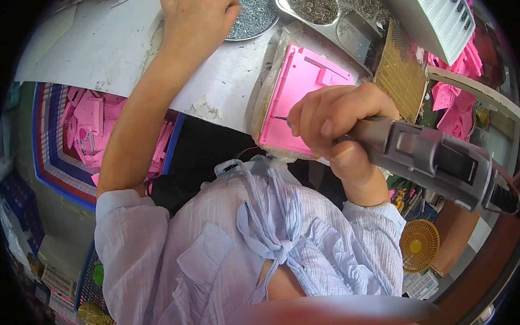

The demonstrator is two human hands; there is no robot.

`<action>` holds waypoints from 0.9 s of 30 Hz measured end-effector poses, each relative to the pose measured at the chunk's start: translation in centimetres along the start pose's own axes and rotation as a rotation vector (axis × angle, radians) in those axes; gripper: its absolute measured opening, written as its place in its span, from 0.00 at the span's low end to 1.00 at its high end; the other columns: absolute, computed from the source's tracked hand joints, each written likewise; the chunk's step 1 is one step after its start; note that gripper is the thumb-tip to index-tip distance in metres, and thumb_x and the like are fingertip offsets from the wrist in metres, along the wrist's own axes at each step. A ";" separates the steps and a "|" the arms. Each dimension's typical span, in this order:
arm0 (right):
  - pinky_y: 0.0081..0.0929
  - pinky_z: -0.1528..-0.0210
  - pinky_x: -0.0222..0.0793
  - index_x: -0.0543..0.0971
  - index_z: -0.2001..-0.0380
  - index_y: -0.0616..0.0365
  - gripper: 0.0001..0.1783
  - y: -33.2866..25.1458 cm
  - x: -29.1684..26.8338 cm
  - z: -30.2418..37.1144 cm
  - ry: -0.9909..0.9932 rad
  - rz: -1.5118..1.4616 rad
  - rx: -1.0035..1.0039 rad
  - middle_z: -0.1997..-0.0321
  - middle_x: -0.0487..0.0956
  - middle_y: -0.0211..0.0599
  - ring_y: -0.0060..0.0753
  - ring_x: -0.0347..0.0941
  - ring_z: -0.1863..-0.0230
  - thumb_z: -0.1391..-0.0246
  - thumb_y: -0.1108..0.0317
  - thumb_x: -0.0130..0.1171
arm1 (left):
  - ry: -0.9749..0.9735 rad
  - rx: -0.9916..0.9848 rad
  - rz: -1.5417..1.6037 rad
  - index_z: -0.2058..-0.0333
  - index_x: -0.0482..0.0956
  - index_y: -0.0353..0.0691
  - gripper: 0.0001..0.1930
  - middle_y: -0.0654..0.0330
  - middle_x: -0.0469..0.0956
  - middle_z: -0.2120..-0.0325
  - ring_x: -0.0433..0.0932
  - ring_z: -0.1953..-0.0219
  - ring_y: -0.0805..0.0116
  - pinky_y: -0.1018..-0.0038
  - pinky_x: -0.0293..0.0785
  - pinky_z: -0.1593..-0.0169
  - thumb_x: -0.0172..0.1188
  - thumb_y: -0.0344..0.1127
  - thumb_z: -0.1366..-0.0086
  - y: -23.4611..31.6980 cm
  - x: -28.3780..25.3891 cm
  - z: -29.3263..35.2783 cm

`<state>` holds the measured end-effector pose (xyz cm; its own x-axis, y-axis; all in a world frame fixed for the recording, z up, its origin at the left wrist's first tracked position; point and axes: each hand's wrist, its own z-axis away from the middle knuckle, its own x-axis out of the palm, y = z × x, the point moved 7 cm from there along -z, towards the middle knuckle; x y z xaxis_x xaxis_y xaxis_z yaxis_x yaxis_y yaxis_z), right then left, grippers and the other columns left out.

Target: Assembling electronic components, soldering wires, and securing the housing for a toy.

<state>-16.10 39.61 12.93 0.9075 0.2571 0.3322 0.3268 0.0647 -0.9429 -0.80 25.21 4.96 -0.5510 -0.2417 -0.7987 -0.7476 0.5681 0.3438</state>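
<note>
My right hand (347, 122) is wrapped round a grey electric screwdriver (431, 156). Its thin bit points left over a pink plastic panel (295, 95); I cannot tell whether the tip touches it. The panel has raised ribs and lies on a clear plastic-covered support at the table's front edge. At the top edge, my left hand (200, 18) is beside a round metal dish (253, 35) of small silvery screws. Its fingers look curled in, partly cut off by the picture's edge, and what they hold is hidden.
A steel compartment tray (347, 42) of small metal parts stands behind the panel, next to a cardboard piece (403, 71) and a white box (438, 19). A blue-rimmed basket (44, 141) of pink parts sits at left. A yellow basket (420, 245) is lower right.
</note>
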 end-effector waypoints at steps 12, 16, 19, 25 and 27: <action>0.33 0.76 0.67 0.71 0.67 0.60 0.11 1.4 2.2 -0.8 -0.175 0.401 -0.284 0.80 0.72 0.37 0.34 0.70 0.79 0.44 0.75 0.66 | -0.155 0.139 0.236 0.65 0.83 0.48 0.08 0.66 0.78 0.70 0.77 0.61 0.61 0.57 0.63 0.48 0.71 0.39 0.43 2.7 -1.5 3.5; 0.32 0.77 0.67 0.72 0.65 0.58 0.13 0.6 1.6 -0.6 -0.129 0.378 -0.279 0.81 0.72 0.31 0.31 0.69 0.81 0.40 0.64 0.68 | -0.152 0.195 0.439 0.66 0.82 0.48 0.07 0.69 0.80 0.69 0.77 0.61 0.67 0.60 0.60 0.49 0.70 0.36 0.43 7.1 -3.9 8.0; 0.30 0.79 0.66 0.74 0.62 0.54 0.18 -1.9 1.8 -0.5 -0.108 0.204 -0.323 0.83 0.71 0.24 0.25 0.67 0.84 0.37 0.51 0.65 | -0.179 0.167 0.561 0.63 0.83 0.46 0.12 0.67 0.84 0.65 0.77 0.63 0.67 0.63 0.59 0.53 0.71 0.29 0.47 8.3 -4.0 9.7; 0.28 0.81 0.65 0.74 0.63 0.53 0.21 -2.8 2.3 -0.1 -0.110 0.134 -0.348 0.84 0.70 0.21 0.22 0.64 0.86 0.36 0.46 0.64 | -0.154 0.135 0.678 0.68 0.82 0.46 0.07 0.69 0.83 0.70 0.76 0.65 0.69 0.64 0.58 0.50 0.71 0.32 0.45 9.1 -4.4 9.9; 0.28 0.80 0.65 0.74 0.63 0.53 0.21 -2.9 2.4 0.3 -0.112 0.146 -0.367 0.83 0.70 0.22 0.22 0.64 0.86 0.36 0.45 0.64 | -0.145 0.155 0.665 0.69 0.82 0.46 0.07 0.69 0.82 0.70 0.76 0.65 0.69 0.64 0.58 0.50 0.71 0.32 0.46 9.3 -4.8 9.9</action>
<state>-14.94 40.35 16.43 0.9238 0.3423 0.1714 0.2872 -0.3236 -0.9016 -1.45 39.45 7.08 -0.8102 0.2975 -0.5050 -0.2017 0.6673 0.7169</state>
